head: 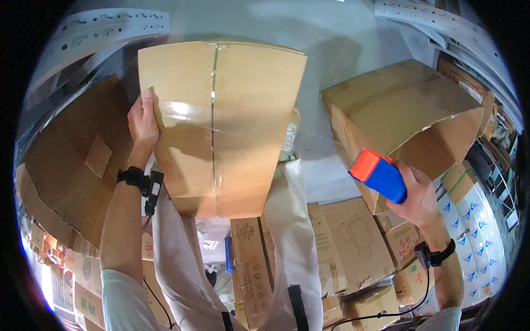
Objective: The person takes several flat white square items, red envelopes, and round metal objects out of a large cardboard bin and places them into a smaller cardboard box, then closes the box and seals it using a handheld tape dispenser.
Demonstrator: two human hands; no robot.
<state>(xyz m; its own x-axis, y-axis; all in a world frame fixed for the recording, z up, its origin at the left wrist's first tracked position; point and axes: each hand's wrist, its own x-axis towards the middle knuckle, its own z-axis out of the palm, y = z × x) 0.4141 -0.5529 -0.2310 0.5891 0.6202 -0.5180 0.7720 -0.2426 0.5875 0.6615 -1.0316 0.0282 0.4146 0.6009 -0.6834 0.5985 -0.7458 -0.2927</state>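
Note:
In front of my legs stands a cardboard box [248, 124], its two flaps meeting at a centre seam with clear tape across and along it. My left hand [143, 122] holds the box by its left side, the thumb lying over the edge. In my right hand [416, 194] is a blue and orange handheld tape dispenser [379, 176]. Its serrated cutting edge points up and left, apart from the box. Whether tape hangs from the dispenser I cannot tell.
On the right an opened cardboard carton [397, 91] lies on the grey floor [265, 20]. Another large carton [70, 165] stands at the left. Perforated metal shelf beams [116, 25] run along both upper sides. Several printed cartons [356, 244] are stacked behind me.

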